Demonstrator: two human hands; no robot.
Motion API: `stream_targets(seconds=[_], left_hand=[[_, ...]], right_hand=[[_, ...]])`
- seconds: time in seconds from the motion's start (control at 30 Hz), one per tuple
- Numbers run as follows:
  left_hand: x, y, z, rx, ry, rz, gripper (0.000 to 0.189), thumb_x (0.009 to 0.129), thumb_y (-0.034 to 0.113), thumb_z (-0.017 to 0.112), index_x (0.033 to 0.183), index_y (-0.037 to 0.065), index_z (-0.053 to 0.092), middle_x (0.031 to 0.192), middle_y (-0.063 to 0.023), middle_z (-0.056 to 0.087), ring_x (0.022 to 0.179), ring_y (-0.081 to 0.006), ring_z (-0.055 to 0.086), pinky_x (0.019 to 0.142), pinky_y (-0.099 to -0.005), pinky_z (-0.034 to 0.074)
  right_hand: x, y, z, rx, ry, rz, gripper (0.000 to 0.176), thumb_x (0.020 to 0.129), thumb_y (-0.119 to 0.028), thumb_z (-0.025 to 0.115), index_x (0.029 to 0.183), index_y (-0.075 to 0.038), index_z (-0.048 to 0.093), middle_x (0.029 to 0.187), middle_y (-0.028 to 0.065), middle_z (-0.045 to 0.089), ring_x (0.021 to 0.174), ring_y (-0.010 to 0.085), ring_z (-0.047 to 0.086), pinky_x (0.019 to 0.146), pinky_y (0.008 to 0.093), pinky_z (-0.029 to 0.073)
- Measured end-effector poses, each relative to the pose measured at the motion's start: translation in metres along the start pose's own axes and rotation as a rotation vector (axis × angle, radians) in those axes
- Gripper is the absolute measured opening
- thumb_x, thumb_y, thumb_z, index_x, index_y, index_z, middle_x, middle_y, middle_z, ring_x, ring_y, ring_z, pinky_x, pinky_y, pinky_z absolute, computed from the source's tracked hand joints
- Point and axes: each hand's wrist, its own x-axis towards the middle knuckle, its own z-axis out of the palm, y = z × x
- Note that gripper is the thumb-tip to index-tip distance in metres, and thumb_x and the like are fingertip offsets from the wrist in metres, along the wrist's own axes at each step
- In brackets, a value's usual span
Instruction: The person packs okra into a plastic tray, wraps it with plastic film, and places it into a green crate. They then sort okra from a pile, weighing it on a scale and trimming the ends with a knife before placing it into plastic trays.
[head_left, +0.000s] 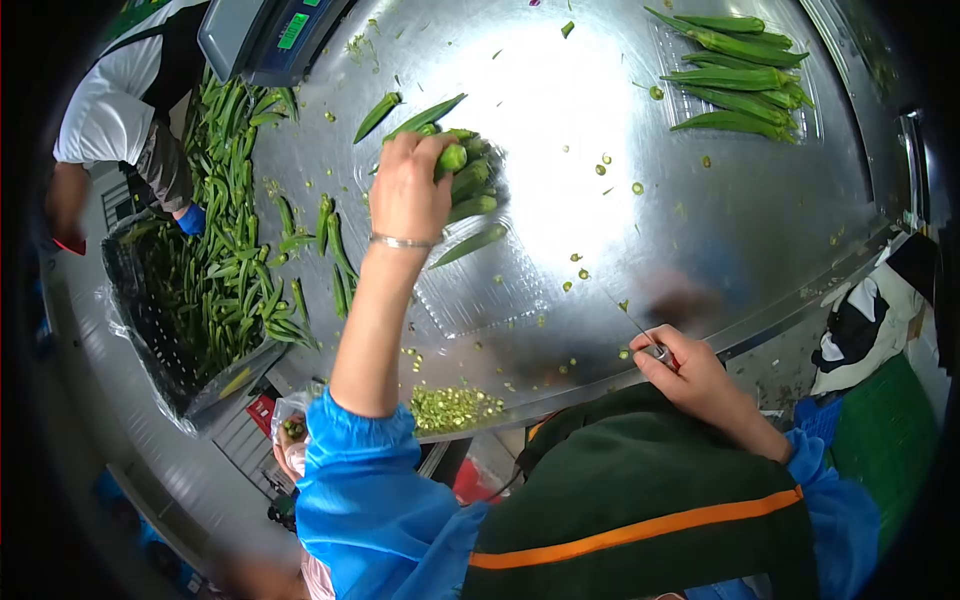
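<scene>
My left hand (410, 190) is closed over a cluster of green okra (470, 180) on the steel table. The stem ends point to the right of my fingers. One loose okra pod (468, 246) lies just below the cluster, at the edge of a clear plastic tray (480, 295). Near the table's front edge, my right hand (690, 375) grips a small knife (663, 354), its thin blade pointing up and left over the table. What sits under my left palm is hidden.
A second clear tray (663, 50) holds okra at the far right. Cut okra ends (450, 408) are heaped at the front edge. A scale (270, 40) stands back left. Loose okra (225, 220) spills beside a lined black crate (150, 310); a co-worker's blue-gloved hand (192, 220) reaches there.
</scene>
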Motion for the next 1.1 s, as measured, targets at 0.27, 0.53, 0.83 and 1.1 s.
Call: stream_targets(seconds=[0.27, 0.53, 0.83, 1.1], left_hand=[[0.021, -0.028, 0.016, -0.067, -0.277, 0.074, 0.033, 0.068, 0.004, 0.068, 0.099, 0.011, 0.062, 0.097, -0.0114, 0.054, 0.093, -0.0285, 0.051, 0.081, -0.036, 0.043], [-0.031, 0.034, -0.088, -0.439, -0.07, 0.127, 0.031, 0.072, 0.007, 0.066, 0.102, 0.005, 0.056, 0.089, -0.0105, 0.059, 0.082, -0.0249, 0.054, 0.073, -0.0324, 0.045], [-0.137, 0.107, -0.052, -1.241, -0.447, -0.484, 0.027, 0.082, 0.008, 0.062, 0.107, 0.002, 0.052, 0.085, -0.0004, 0.059, 0.077, -0.0062, 0.053, 0.066, -0.0222, 0.045], [-0.139, 0.118, -0.053, -1.11, -0.466, -0.374, 0.029, 0.078, 0.009, 0.066, 0.103, 0.002, 0.054, 0.087, -0.0055, 0.059, 0.075, -0.0112, 0.056, 0.066, -0.0242, 0.045]], right_hand=[[0.008, -0.004, -0.003, -0.03, 0.02, 0.046, 0.019, 0.082, -0.015, 0.058, 0.094, -0.001, 0.055, 0.072, 0.0098, 0.06, 0.05, 0.0108, 0.049, 0.049, 0.0254, 0.039], [0.0, -0.036, -0.004, -0.022, 0.1, -0.202, 0.032, 0.079, -0.013, 0.061, 0.109, -0.003, 0.055, 0.081, 0.0083, 0.063, 0.05, 0.0101, 0.048, 0.05, 0.0246, 0.041], [0.001, -0.028, 0.008, -0.307, 0.161, -0.58, 0.04, 0.074, -0.013, 0.065, 0.113, -0.012, 0.057, 0.062, 0.0021, 0.051, 0.05, 0.0166, 0.05, 0.044, 0.0287, 0.039], [-0.007, -0.019, 0.006, -0.345, 0.146, -0.57, 0.044, 0.068, -0.005, 0.066, 0.111, -0.008, 0.057, 0.064, 0.0049, 0.054, 0.051, 0.0183, 0.053, 0.046, 0.0291, 0.042]])
